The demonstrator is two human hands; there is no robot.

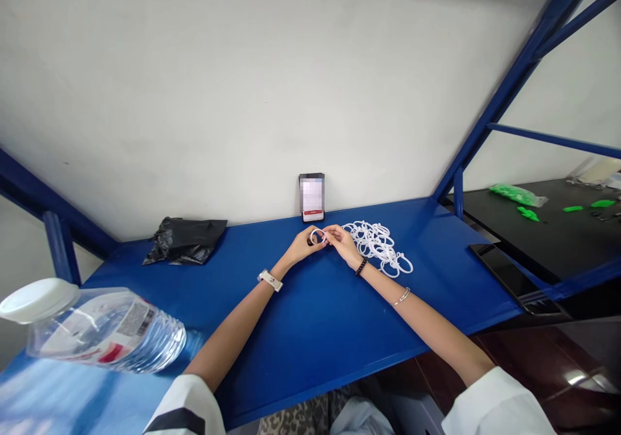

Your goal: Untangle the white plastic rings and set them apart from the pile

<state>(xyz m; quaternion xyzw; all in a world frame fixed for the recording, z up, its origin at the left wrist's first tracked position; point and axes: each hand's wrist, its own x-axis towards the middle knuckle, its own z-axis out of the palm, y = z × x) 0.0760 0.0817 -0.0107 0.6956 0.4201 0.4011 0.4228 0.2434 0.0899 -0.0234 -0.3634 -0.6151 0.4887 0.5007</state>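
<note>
Desk (pixel 301 344): blue, against a pale wall (pixel 242 99)
Bottle (pixel 111 331): clear, white-capped, at the near left
Bag (pixel 187 240): black, crumpled, by the wall
Left hand (pixel 298 247): pinches the ring's left side between thumb and fingers
Ring (pixel 312 233): white, raised between both hands, just in front of the upright phone (pixel 312 196)
Right hand (pixel 344 245): thumb and fingertips pinch the ring's right side
Pile (pixel 382 251): white rings, loosely heaped, just beyond the right wrist
Dark slab (pixel 509 276): flat at the desk's right end
Green packet (pixel 517 194): on a black surface (pixel 490 222), far right
</note>
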